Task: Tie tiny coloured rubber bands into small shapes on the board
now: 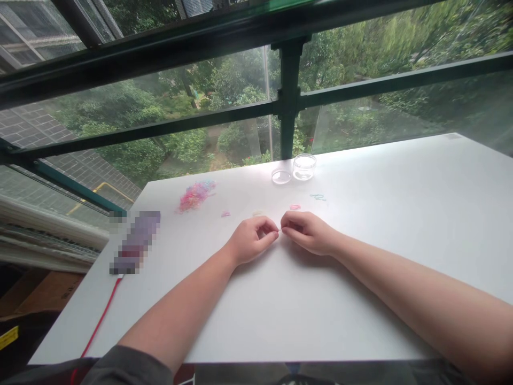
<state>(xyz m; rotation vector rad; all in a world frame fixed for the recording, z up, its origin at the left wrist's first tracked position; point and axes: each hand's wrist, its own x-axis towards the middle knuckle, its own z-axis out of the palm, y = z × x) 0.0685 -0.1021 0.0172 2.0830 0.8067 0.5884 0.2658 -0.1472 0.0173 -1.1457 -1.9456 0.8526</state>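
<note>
My left hand point(255, 239) and my right hand point(308, 232) meet fingertip to fingertip just above the table, each closed in a pinch. A tiny pale piece point(279, 230), which looks like a small rubber band, spans the narrow gap between them; most of it is hidden by the fingers. Beyond the hands lie little groups of similar bands: pink ones point(295, 207), teal ones point(318, 197), pale yellow ones point(257, 213) and purple-pink ones point(225, 214). Farther left is a loose heap of multicoloured bands point(196, 195).
A clear round jar point(304, 167) stands near the far edge of the white table point(248, 315), its clear lid point(281, 176) lying beside it. On the left is a pixelated phone-like object point(138, 243) with a red cable point(101, 318). Green-framed windows point(289, 96) rise behind the table.
</note>
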